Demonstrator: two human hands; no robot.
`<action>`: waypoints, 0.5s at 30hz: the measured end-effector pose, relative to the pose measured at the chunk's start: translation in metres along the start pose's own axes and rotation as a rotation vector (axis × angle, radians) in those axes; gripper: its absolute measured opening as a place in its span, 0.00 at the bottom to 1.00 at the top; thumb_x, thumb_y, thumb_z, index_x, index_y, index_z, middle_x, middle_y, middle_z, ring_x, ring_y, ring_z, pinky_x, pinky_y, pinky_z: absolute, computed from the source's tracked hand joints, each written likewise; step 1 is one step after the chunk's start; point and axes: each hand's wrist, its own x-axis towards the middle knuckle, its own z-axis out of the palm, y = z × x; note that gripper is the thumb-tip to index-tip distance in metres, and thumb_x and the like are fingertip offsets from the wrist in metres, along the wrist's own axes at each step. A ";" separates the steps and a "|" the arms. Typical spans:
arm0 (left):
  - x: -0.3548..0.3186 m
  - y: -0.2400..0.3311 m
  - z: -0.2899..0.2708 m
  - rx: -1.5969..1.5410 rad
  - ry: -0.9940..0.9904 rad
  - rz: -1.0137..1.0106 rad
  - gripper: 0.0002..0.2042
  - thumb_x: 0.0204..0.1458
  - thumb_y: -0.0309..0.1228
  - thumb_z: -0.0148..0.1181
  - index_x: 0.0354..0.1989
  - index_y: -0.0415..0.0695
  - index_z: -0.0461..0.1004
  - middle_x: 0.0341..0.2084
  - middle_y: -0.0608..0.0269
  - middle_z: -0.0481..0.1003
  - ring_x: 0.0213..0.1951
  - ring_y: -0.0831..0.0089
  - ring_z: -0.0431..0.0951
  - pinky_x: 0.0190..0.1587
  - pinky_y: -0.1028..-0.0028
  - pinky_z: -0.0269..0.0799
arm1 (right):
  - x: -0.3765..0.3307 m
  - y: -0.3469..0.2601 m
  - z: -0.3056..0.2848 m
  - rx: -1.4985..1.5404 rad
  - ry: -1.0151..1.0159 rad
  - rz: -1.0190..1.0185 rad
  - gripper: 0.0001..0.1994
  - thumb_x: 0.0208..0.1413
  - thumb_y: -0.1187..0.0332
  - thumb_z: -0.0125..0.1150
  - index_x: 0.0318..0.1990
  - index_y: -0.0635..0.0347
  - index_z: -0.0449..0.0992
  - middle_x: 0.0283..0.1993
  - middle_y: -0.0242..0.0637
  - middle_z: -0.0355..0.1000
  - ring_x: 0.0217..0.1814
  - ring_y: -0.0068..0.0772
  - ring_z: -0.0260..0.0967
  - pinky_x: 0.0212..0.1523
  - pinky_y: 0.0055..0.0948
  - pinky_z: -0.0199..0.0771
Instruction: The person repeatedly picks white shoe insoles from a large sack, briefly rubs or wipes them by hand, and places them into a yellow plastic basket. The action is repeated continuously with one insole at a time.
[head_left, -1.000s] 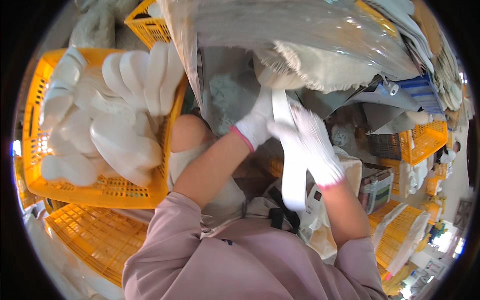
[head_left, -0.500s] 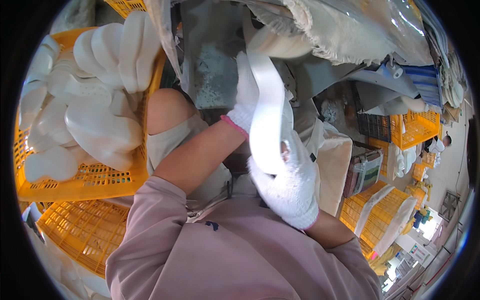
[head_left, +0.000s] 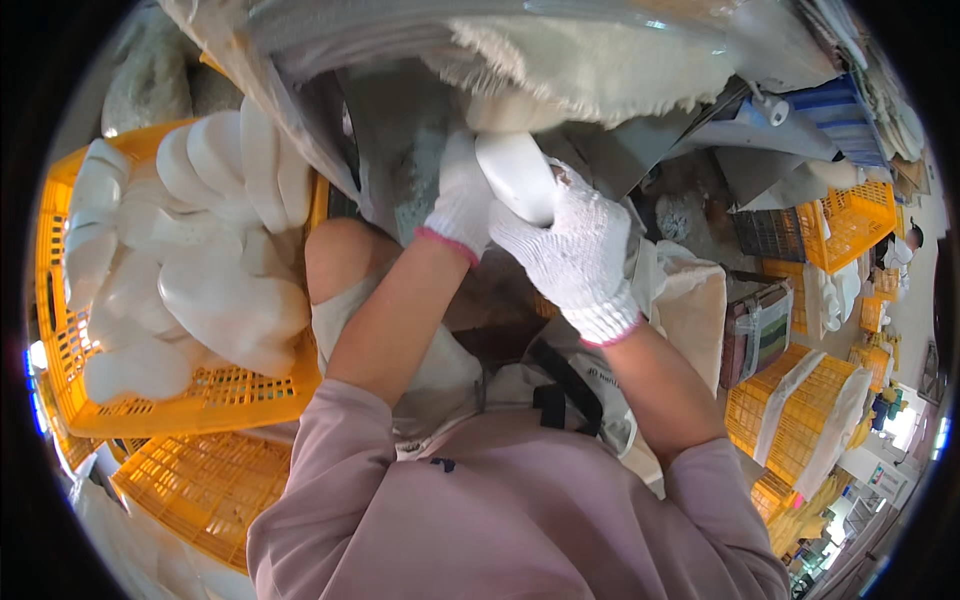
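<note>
Both my hands wear white knitted gloves with pink cuffs. Between them is a smooth white sole-shaped piece (head_left: 517, 178), its far end up against a blurred cream round wheel (head_left: 512, 112). My right hand (head_left: 575, 240) grips the near end, with fingers closed round its right side. My left hand (head_left: 463, 195) is closed along the left side of the piece; its fingertips are blurred and partly hidden. Ragged cream cloth (head_left: 600, 75) hangs over the wheel and hides its top.
At my left stands a yellow crate (head_left: 200, 415) heaped with white curved pieces (head_left: 225, 300). Another yellow crate (head_left: 205, 490) sits below it. On the right are a cream cloth-covered block (head_left: 690, 320) and stacked yellow crates (head_left: 790, 400). Farther off is another person (head_left: 900, 255).
The white piece has gone from standing long and upright in view to a foreshortened tilt, pointing at the wheel. My right hand has moved up and away from my body. The view has shifted slightly.
</note>
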 end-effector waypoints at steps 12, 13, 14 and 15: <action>-0.058 0.020 0.070 2.224 0.390 0.800 0.24 0.52 0.39 0.68 0.50 0.33 0.72 0.41 0.39 0.79 0.46 0.40 0.80 0.50 0.49 0.76 | 0.018 -0.014 0.033 0.590 0.102 0.537 0.20 0.53 0.57 0.78 0.43 0.66 0.83 0.38 0.41 0.83 0.38 0.31 0.80 0.42 0.34 0.80; -0.055 0.024 0.077 2.057 0.430 0.797 0.26 0.52 0.41 0.68 0.51 0.32 0.72 0.43 0.39 0.78 0.47 0.40 0.79 0.51 0.50 0.76 | 0.017 -0.013 0.038 0.633 0.126 0.508 0.19 0.53 0.58 0.77 0.43 0.66 0.83 0.38 0.40 0.83 0.37 0.32 0.80 0.42 0.34 0.79; -0.057 0.029 0.082 1.967 0.474 0.715 0.28 0.52 0.43 0.69 0.52 0.32 0.72 0.44 0.39 0.78 0.48 0.40 0.79 0.52 0.50 0.75 | 0.017 -0.011 0.042 0.703 0.129 0.464 0.19 0.54 0.58 0.77 0.43 0.67 0.83 0.38 0.40 0.83 0.36 0.32 0.80 0.42 0.34 0.79; -0.054 0.031 0.088 2.040 0.517 0.692 0.29 0.52 0.44 0.69 0.53 0.31 0.72 0.45 0.39 0.78 0.49 0.40 0.79 0.54 0.50 0.75 | 0.018 -0.008 0.048 0.687 0.155 0.467 0.18 0.54 0.59 0.76 0.42 0.67 0.84 0.37 0.40 0.83 0.36 0.31 0.79 0.42 0.34 0.79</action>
